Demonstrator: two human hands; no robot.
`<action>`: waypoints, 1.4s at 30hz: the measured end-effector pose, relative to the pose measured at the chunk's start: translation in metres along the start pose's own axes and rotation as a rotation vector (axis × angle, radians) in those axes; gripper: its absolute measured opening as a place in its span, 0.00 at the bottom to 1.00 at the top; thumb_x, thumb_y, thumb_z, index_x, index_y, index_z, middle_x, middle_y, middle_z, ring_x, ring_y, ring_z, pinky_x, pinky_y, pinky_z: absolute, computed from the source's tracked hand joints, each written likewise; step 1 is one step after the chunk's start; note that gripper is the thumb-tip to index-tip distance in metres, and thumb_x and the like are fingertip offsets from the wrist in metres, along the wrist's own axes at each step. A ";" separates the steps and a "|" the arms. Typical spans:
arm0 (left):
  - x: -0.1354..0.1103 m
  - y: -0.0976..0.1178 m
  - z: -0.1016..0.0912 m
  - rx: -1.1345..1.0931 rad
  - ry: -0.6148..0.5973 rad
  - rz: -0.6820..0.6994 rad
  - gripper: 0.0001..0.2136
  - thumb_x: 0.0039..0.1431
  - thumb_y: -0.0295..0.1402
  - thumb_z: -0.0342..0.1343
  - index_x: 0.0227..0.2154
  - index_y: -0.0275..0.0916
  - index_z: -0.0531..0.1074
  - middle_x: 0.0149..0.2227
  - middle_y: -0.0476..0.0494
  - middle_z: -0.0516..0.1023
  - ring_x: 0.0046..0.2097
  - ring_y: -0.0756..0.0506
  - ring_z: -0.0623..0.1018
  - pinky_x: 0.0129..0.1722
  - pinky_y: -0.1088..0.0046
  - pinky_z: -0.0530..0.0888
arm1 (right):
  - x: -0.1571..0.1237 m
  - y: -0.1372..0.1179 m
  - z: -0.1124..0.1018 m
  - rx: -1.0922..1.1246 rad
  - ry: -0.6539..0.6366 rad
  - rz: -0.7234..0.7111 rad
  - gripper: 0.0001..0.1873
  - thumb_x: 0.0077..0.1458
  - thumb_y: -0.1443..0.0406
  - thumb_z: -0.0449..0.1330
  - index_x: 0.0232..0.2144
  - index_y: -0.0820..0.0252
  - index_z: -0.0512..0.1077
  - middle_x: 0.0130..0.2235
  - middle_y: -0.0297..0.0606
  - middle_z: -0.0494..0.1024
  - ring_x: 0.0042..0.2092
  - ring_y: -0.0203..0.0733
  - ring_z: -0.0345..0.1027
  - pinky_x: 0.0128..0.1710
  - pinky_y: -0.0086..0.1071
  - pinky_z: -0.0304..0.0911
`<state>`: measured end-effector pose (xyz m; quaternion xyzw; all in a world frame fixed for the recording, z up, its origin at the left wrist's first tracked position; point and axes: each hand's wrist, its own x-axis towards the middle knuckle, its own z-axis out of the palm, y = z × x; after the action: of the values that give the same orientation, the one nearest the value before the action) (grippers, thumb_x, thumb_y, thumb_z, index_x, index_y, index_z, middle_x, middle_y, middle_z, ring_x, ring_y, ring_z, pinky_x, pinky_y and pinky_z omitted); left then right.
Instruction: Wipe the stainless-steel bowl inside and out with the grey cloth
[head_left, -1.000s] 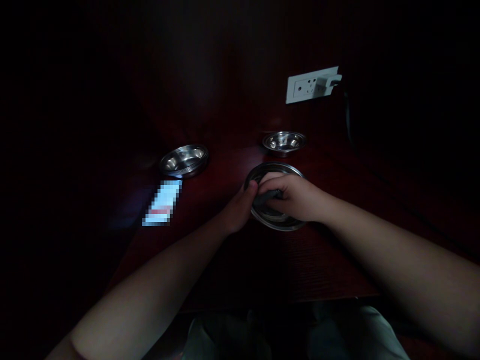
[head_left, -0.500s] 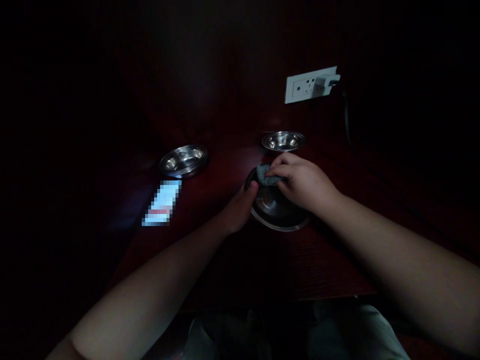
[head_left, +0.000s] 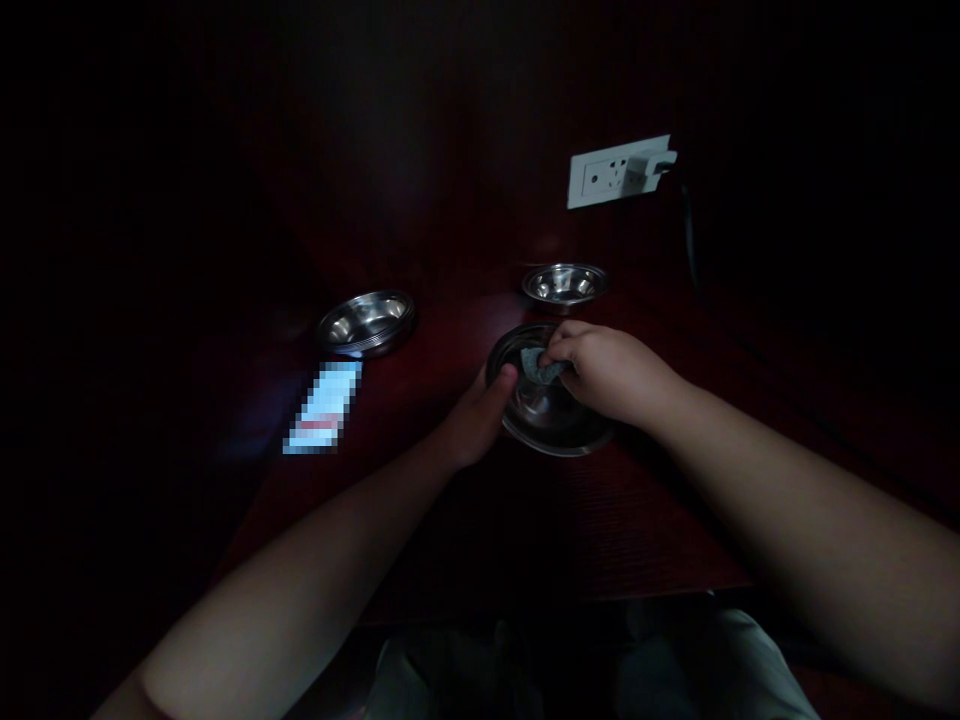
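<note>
Right hand [head_left: 622, 375]: fingertips pinched closed on a grey-green cloth [head_left: 540, 366], loose end poking out at 9 o'clock from the fingers; the pinched part is hidden. Left hand [head_left: 484, 415]: closed on the steel bowl [head_left: 562, 425] at about 9 o'clock, thumb over the rim, other fingers out of sight behind the wall (can't tell how far they wrap).

Cloth is inside the bowl, 11 o'clock of its centre. Right hand comes in at 3 o'clock and covers that side of the rim.

Outward from the held bowl: one small dish [head_left: 564, 285] at 12, near. One more dish spot at 10, a shallow dish stack [head_left: 367, 320]; several rims, can't count them. One phone [head_left: 322, 410] at 9, lit, screen pixelated. One wall socket [head_left: 600, 175] at 1, one plug [head_left: 651, 170] in it; one cable [head_left: 690, 235] dropping beside it, lost in the dark. Two forearms, both cut off by the frame.
</note>
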<state>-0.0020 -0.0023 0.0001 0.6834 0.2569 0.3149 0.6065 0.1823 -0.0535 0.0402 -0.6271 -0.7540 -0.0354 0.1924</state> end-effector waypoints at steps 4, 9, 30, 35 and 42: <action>0.000 -0.001 0.000 0.001 0.010 0.003 0.30 0.65 0.54 0.46 0.61 0.38 0.62 0.62 0.34 0.69 0.63 0.37 0.69 0.60 0.59 0.66 | 0.000 0.002 0.000 0.035 -0.044 -0.031 0.17 0.50 0.76 0.56 0.37 0.57 0.80 0.43 0.41 0.79 0.44 0.47 0.73 0.45 0.38 0.66; -0.002 0.003 0.001 0.024 0.020 -0.040 0.30 0.66 0.53 0.45 0.62 0.36 0.60 0.61 0.33 0.71 0.60 0.37 0.72 0.59 0.58 0.67 | 0.000 0.004 0.002 0.110 -0.100 -0.067 0.15 0.48 0.75 0.58 0.36 0.58 0.79 0.43 0.41 0.79 0.44 0.46 0.74 0.46 0.37 0.67; 0.003 -0.005 -0.001 0.024 0.014 0.021 0.33 0.60 0.58 0.50 0.57 0.36 0.65 0.58 0.34 0.73 0.60 0.35 0.71 0.59 0.57 0.66 | -0.005 -0.005 -0.001 0.286 -0.318 -0.210 0.14 0.46 0.74 0.58 0.35 0.59 0.77 0.43 0.39 0.78 0.45 0.43 0.72 0.51 0.35 0.65; 0.005 -0.008 -0.001 -0.003 0.004 0.042 0.30 0.61 0.54 0.53 0.56 0.35 0.66 0.58 0.33 0.73 0.61 0.35 0.70 0.61 0.56 0.63 | -0.005 -0.005 0.000 0.220 -0.347 -0.175 0.11 0.45 0.73 0.58 0.32 0.58 0.77 0.41 0.39 0.79 0.43 0.43 0.73 0.47 0.35 0.65; 0.007 -0.011 -0.002 -0.086 -0.030 0.062 0.29 0.60 0.50 0.57 0.58 0.36 0.65 0.62 0.33 0.70 0.64 0.34 0.67 0.63 0.53 0.61 | -0.004 -0.009 -0.003 0.046 -0.315 -0.088 0.09 0.45 0.73 0.58 0.30 0.58 0.76 0.39 0.42 0.80 0.42 0.46 0.74 0.42 0.36 0.66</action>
<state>0.0019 0.0057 -0.0098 0.6690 0.2130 0.3339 0.6290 0.1752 -0.0602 0.0435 -0.5868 -0.8020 0.0724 0.0845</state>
